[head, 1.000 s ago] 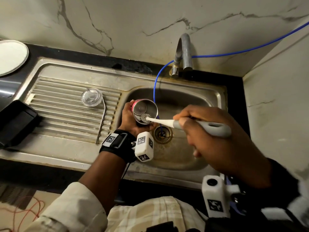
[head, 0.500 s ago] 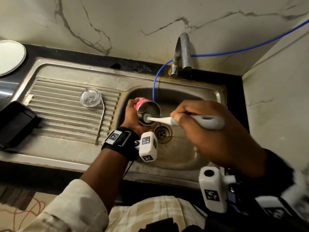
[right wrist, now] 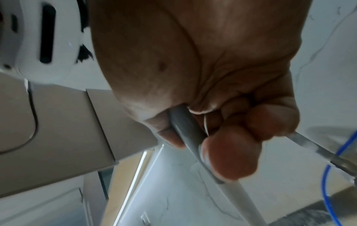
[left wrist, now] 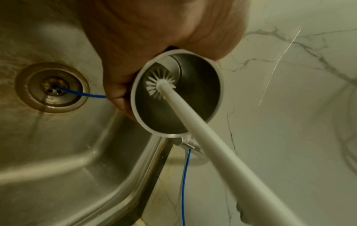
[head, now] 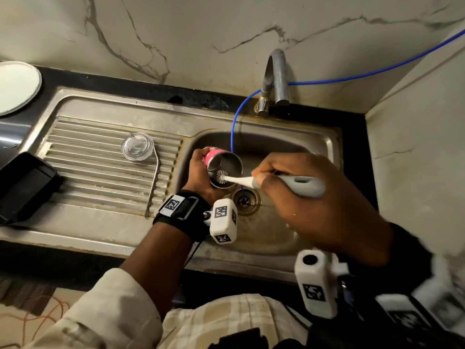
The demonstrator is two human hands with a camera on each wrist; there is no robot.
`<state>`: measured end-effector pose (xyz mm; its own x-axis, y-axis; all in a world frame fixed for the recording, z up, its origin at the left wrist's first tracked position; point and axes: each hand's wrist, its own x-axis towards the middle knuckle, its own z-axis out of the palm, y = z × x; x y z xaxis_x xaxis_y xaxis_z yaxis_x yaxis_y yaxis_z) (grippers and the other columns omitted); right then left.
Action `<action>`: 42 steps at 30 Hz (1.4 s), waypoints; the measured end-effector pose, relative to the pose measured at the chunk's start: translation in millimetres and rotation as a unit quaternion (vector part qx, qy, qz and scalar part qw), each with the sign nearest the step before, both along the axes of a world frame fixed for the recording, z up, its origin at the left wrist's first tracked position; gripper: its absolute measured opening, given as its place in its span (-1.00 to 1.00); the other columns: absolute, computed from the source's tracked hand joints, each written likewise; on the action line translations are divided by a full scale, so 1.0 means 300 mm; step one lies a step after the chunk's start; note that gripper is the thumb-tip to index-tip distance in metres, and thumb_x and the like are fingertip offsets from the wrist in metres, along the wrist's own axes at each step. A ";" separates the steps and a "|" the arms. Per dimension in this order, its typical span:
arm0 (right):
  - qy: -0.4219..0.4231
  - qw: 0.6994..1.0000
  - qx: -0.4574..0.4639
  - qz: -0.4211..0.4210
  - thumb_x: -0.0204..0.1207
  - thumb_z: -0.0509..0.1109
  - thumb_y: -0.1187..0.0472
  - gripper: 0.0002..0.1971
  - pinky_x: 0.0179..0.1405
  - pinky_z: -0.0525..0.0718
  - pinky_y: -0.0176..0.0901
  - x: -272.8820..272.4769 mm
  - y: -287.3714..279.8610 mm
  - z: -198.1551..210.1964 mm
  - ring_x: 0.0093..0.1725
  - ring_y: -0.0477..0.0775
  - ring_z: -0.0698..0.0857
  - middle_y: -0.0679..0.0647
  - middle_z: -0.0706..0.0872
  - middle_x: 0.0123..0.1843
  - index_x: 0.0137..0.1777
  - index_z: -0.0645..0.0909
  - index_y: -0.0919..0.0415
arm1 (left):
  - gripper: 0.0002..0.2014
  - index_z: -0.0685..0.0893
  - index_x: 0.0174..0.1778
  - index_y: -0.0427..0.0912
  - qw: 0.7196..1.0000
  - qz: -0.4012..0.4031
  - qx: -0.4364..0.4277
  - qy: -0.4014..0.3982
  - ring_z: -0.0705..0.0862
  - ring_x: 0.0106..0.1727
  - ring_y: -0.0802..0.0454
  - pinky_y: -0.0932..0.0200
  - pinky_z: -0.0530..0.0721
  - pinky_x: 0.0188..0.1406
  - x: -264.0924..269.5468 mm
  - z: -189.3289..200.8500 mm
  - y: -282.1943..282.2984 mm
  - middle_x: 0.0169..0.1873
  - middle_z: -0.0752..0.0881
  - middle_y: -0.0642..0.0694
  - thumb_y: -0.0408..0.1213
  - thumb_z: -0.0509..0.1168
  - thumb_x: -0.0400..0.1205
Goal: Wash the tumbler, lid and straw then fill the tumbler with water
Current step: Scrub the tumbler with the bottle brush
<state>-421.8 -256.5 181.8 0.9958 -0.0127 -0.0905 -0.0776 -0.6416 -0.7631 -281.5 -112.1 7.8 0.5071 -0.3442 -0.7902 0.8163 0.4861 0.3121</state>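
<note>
While the left hand [head: 201,172] is gripping the tumbler [head: 224,163] round its pink wall, tilted mouth-outward over the sink [head: 276,238] basin near the drain [head: 245,200], the right hand [head: 314,205] is closing thumb and curled fingers on the grey handle of a brush [head: 239,179], whose bristle head is sitting inside the steel cup. Lid [head: 137,146] and straw [head: 154,183] are lying on the ribbed drainboard toward the sink's left edge. Rigid, light and likely slippery when wet, the tumbler is best being held round its body, not by the thin rim.
</note>
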 end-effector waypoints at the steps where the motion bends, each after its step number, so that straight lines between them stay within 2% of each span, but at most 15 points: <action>1: 0.007 1.000 0.016 0.015 0.69 0.40 0.14 -0.81 -0.41 0.63 -0.12 -0.022 -0.008 0.034 -0.41 -0.03 0.73 -0.10 0.68 -0.46 -0.16 0.75 0.08 | -0.56 0.72 0.13 -0.10 1.000 0.005 -0.001 0.001 0.74 -0.04 -0.20 -0.03 0.74 0.10 0.007 0.001 0.012 -0.12 0.79 -0.22 0.18 0.28 0.57; 4: 0.002 0.999 0.033 0.027 0.71 0.37 0.14 -0.81 -0.40 0.64 -0.04 -0.055 -0.029 0.065 -0.41 0.02 0.73 -0.03 0.70 -0.43 -0.11 0.76 0.09 | -0.61 0.70 0.05 -0.09 1.000 0.019 -0.012 0.004 0.73 -0.11 -0.15 0.03 0.69 0.07 0.025 0.001 0.026 -0.20 0.77 -0.18 0.17 0.28 0.59; 9: -0.026 0.998 -0.046 -0.024 0.59 0.30 -0.07 -0.74 -0.32 0.59 -0.15 0.008 0.025 -0.046 -0.34 -0.07 0.72 -0.08 0.73 -0.37 -0.15 0.71 0.05 | -0.40 0.72 0.39 -0.17 0.999 0.006 -0.030 -0.008 0.69 0.27 -0.22 -0.09 0.58 0.48 -0.006 0.024 -0.029 0.23 0.74 -0.24 0.19 0.27 0.59; 11: -0.029 0.998 -0.053 -0.023 0.59 0.28 -0.08 -0.73 -0.28 0.67 -0.01 0.028 0.035 -0.091 -0.31 -0.06 0.74 -0.07 0.75 -0.33 -0.14 0.72 0.05 | -0.42 0.73 0.27 -0.24 0.999 0.011 -0.027 -0.021 0.73 0.17 -0.23 -0.05 0.65 0.35 -0.014 0.030 -0.042 0.15 0.76 -0.26 0.21 0.20 0.66; 15: -0.017 0.999 -0.013 -0.026 0.67 0.39 0.04 -0.80 -0.33 0.67 0.01 -0.003 0.009 -0.054 -0.34 -0.02 0.73 -0.05 0.73 -0.37 -0.11 0.74 0.10 | -0.41 0.71 0.44 -0.09 1.000 0.013 -0.012 0.004 0.65 0.33 -0.27 -0.17 0.59 0.40 -0.001 0.007 -0.010 0.27 0.74 -0.26 0.20 0.21 0.61; 19: 0.021 0.999 0.039 0.013 0.69 0.37 0.07 -0.82 -0.36 0.71 0.05 -0.073 -0.030 0.062 -0.40 0.02 0.75 -0.01 0.73 -0.40 -0.07 0.78 0.05 | -0.69 0.72 0.09 0.02 0.999 0.027 0.009 -0.017 0.73 0.02 -0.19 -0.05 0.68 0.10 0.022 -0.003 0.031 -0.03 0.80 -0.16 0.12 0.21 0.68; 23: -0.002 1.000 0.013 -0.013 0.68 0.38 0.06 -0.81 -0.38 0.63 -0.09 -0.050 -0.017 0.032 -0.40 -0.02 0.74 -0.04 0.73 -0.41 -0.10 0.76 0.07 | -0.51 0.69 0.45 0.01 0.999 0.003 0.007 -0.035 0.73 0.09 -0.25 -0.18 0.84 -0.06 0.018 0.012 0.013 0.21 0.79 -0.23 0.16 0.23 0.68; 25: -0.018 0.999 -0.011 -0.041 0.67 0.40 0.06 -0.82 -0.31 0.63 -0.13 -0.007 0.007 -0.027 -0.36 -0.08 0.74 -0.09 0.74 -0.39 -0.13 0.75 0.06 | -0.42 0.76 0.41 -0.17 0.999 -0.017 -0.017 -0.049 0.72 0.17 -0.28 -0.18 0.78 0.13 0.010 0.029 0.000 0.27 0.77 -0.29 0.20 0.22 0.70; 27: -0.032 0.998 -0.022 -0.058 0.65 0.37 -0.01 -0.80 -0.23 0.70 -0.07 0.029 0.021 -0.082 -0.29 -0.11 0.76 -0.12 0.77 -0.33 -0.12 0.75 0.02 | -0.35 0.80 0.28 -0.30 0.997 -0.043 -0.046 -0.049 0.67 0.40 -0.31 -0.24 0.56 0.54 -0.006 0.037 -0.006 0.33 0.69 -0.31 0.25 0.23 0.70; 30: -0.023 0.998 -0.027 -0.052 0.66 0.37 -0.01 -0.79 -0.31 0.60 -0.16 0.032 0.023 -0.090 -0.34 -0.09 0.74 -0.11 0.74 -0.38 -0.12 0.74 0.04 | -0.24 0.53 0.60 -0.20 0.994 -0.065 -0.083 -0.033 0.31 0.75 -0.26 -0.24 0.22 0.77 -0.012 0.032 0.010 0.62 0.45 -0.31 0.31 0.29 0.64; 32: -0.013 0.999 -0.019 -0.031 0.67 0.39 0.04 -0.80 -0.35 0.49 -0.30 -0.004 0.010 -0.046 -0.37 -0.06 0.72 -0.09 0.72 -0.40 -0.13 0.74 0.07 | -0.22 0.58 0.60 -0.26 0.994 -0.047 -0.094 -0.020 0.46 0.68 -0.30 -0.25 0.30 0.73 -0.004 0.013 0.022 0.62 0.52 -0.33 0.28 0.34 0.62; 34: -0.004 1.000 -0.002 -0.006 0.68 0.40 0.05 -0.82 -0.35 0.52 -0.28 -0.047 -0.005 0.010 -0.34 -0.05 0.73 -0.07 0.74 -0.35 -0.10 0.76 0.06 | -0.38 0.79 0.27 -0.29 0.998 -0.002 -0.068 -0.013 0.72 0.31 -0.32 -0.25 0.47 0.62 0.005 0.012 0.029 0.24 0.78 -0.35 0.24 0.34 0.65; 37: 0.008 1.000 0.002 0.004 0.70 0.37 -0.01 -0.81 -0.33 0.59 -0.14 -0.085 -0.026 0.047 -0.31 -0.05 0.75 -0.11 0.76 -0.32 -0.05 0.76 0.01 | -0.47 0.87 -0.04 -0.29 0.997 0.048 -0.053 -0.014 0.79 -0.05 -0.25 -0.21 0.56 0.54 0.012 0.021 0.026 -0.11 0.84 -0.28 0.18 0.34 0.65; 40: -0.014 1.000 -0.006 -0.023 0.65 0.34 -0.01 -0.80 -0.29 0.61 -0.13 -0.066 -0.008 0.013 -0.27 -0.05 0.76 -0.09 0.77 -0.30 -0.08 0.74 0.03 | -0.44 0.74 0.20 -0.27 0.998 0.042 -0.048 -0.002 0.77 0.00 -0.25 -0.16 0.66 0.35 0.010 0.023 0.014 -0.08 0.84 -0.30 0.21 0.31 0.64; 42: -0.027 0.999 -0.021 -0.041 0.66 0.36 -0.02 -0.79 -0.28 0.61 -0.11 -0.029 0.019 -0.042 -0.27 -0.06 0.74 -0.07 0.76 -0.30 -0.10 0.72 0.06 | -0.36 0.70 0.34 -0.31 0.998 0.028 -0.054 0.010 0.75 0.22 -0.28 -0.17 0.64 0.37 0.002 0.026 0.001 0.14 0.82 -0.33 0.22 0.27 0.65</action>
<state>-430.5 -250.9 169.1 0.9947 -0.0969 -0.0343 -0.0905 -0.6665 -0.7400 -280.9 -111.8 15.5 0.5124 -0.3992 -0.7603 0.7923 0.5614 0.2392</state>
